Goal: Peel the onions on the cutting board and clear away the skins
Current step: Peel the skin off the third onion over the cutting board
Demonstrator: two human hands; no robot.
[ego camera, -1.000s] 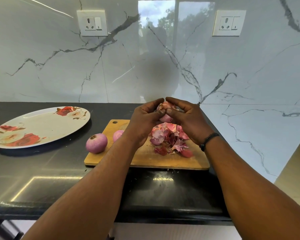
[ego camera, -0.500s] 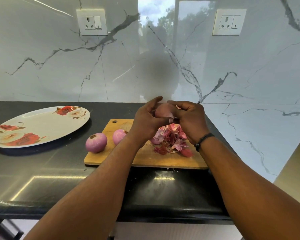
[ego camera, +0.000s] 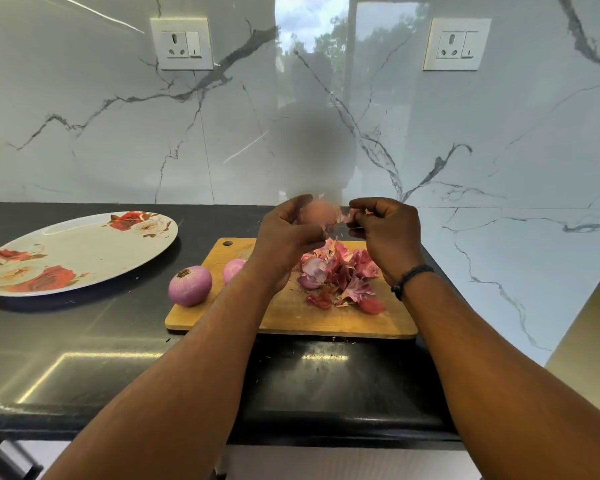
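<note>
My left hand (ego camera: 284,233) grips an onion (ego camera: 317,214) in the air above the far side of the wooden cutting board (ego camera: 284,317). My right hand (ego camera: 383,230) pinches a strip of pink skin (ego camera: 352,216) pulled off to the onion's right. A heap of pink and red skins (ego camera: 336,277) lies on the board under my hands. Two peeled purple onions sit at the board's left end: one (ego camera: 190,285) at the edge, the other (ego camera: 234,270) partly hidden behind my left forearm.
A large oval plate (ego camera: 73,252) with red flower prints rests on the black counter (ego camera: 84,341) to the left of the board. A glossy marble wall with two sockets rises behind. The counter's front edge runs below my forearms.
My hands have drawn apart. The right hand has moved right with a strip of skin torn from the onion, which the left hand still holds.
</note>
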